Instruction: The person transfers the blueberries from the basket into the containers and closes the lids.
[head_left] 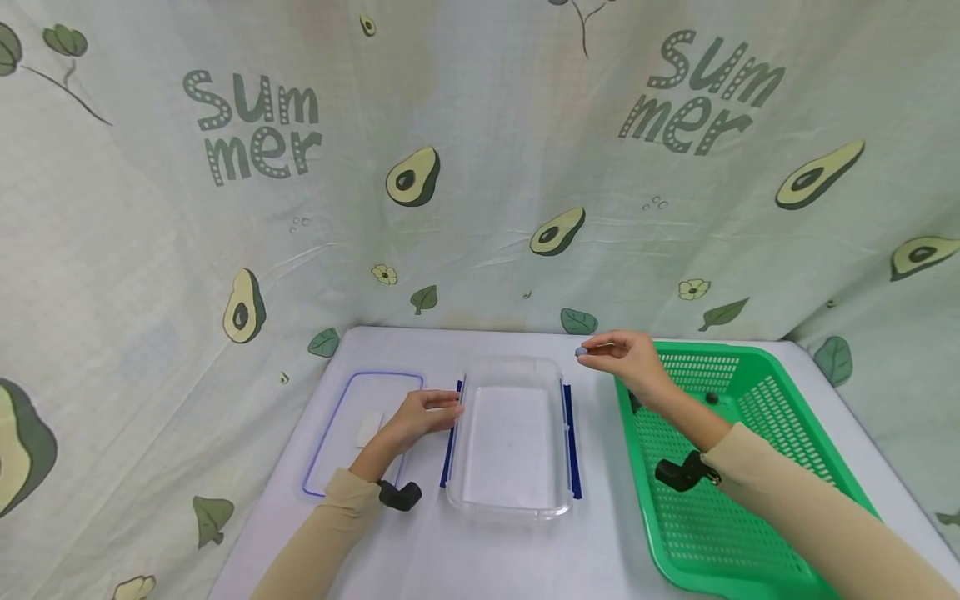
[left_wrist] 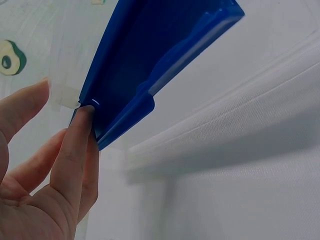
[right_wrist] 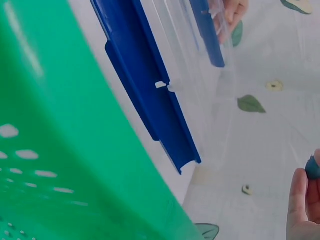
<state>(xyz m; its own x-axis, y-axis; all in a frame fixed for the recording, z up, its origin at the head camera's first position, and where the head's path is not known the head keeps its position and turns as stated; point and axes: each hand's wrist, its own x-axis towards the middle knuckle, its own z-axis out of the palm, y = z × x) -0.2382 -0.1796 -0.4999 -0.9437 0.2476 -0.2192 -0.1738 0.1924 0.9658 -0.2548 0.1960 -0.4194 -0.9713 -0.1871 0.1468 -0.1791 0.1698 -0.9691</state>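
A small blue bead [head_left: 581, 352] is pinched in the right hand [head_left: 628, 358] at the clear box's [head_left: 512, 433] two o'clock, steadied by the left hand's [head_left: 423, 414] straight fingers, so a release over it seems due.

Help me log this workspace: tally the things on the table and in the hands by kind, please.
Clear container with blue latches: 1
Blue-rimmed lid, lying flat left of the container: 1
Green basket: 1
Small dark balls: 2, one pinched in the right hand as the blue ball, one dark ball in the basket
The left hand touches the container's left latch.
Total: 5
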